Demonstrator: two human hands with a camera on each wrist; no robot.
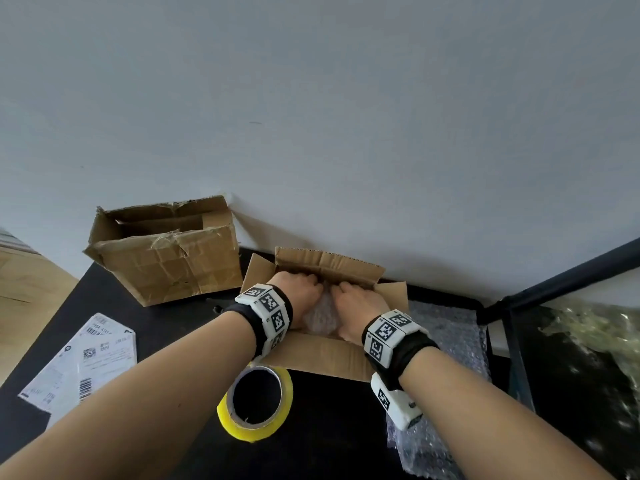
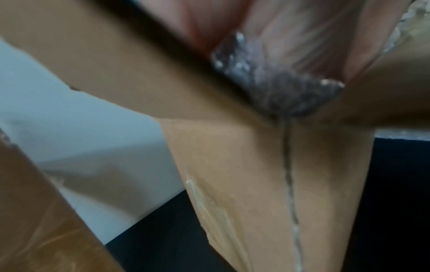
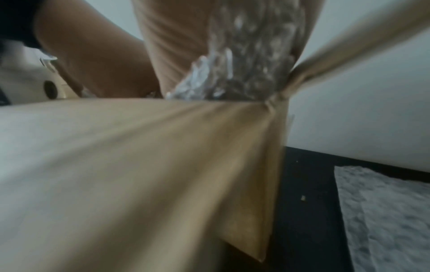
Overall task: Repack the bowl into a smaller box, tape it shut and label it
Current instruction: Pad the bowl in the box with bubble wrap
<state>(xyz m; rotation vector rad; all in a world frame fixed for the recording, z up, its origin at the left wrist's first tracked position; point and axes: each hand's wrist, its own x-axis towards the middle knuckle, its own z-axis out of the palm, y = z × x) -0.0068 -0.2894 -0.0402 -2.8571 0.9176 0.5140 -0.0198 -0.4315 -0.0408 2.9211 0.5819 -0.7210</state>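
Note:
A small open cardboard box [image 1: 322,355] stands on the black table near the wall, its flaps spread outward. Inside lies a bundle of bubble wrap [image 1: 320,318]; the bowl itself is hidden by the wrap. My left hand [image 1: 299,289] and right hand [image 1: 356,301] both reach into the box, fingers curled down over the bundle's far side. In the left wrist view, blurred fingers [image 2: 302,42] close around the bubble wrap [image 2: 274,79] above the box wall [image 2: 244,165]. The right wrist view shows the wrap [image 3: 244,64] behind a box flap [image 3: 163,156].
A larger, torn, empty box [image 1: 166,258] stands at the back left. A yellow tape roll [image 1: 256,400] lies just in front of the small box. Printed shipping labels [image 1: 86,358] lie at the left. A loose bubble-wrap sheet [image 1: 446,334] lies right of the box, and a black metal frame [image 1: 554,282] stands further right.

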